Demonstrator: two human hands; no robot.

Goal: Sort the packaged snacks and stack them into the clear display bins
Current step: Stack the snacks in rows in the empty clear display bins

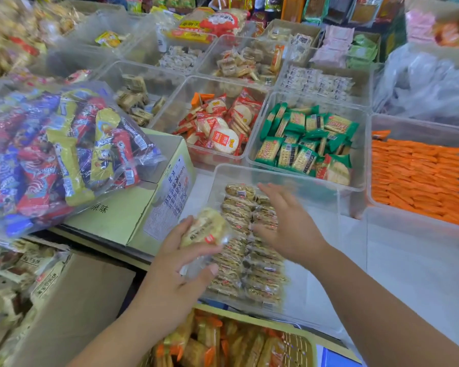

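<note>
Where the left hand [180, 263] curls thumb and fingers round one biscuit packet [206, 229], pale contents in clear wrap, that item sits at the left wall of the near clear bin [326, 234], raised above the stacked packets [239, 250] inside it. Stacked packets: same kind, two rows set on edge, running from the bin's far end toward the person along its left half. Right hand [286, 226]: released, palm down, fingers straight and spread, over the far part of the right-hand row, just right of the biscuit packet; contact with the row cannot be told, the hand being blurred. Hands near each other, not touching. Beyond the near clear bin, further clear bins: green cracker packets [305, 144], directly behind; red-and-white rice cracker packets [217, 128], behind and to the left; orange packets [416, 181] in close rows, to the right. Left of the near clear bin: yellow-green cardboard box [122, 213], bearing a large clear bag of mixed snacks [59, 154] in red, blue and yellow. Nearest the person, at the bottom edge: yellow basket [300, 345] holding orange-ended packets.
</note>
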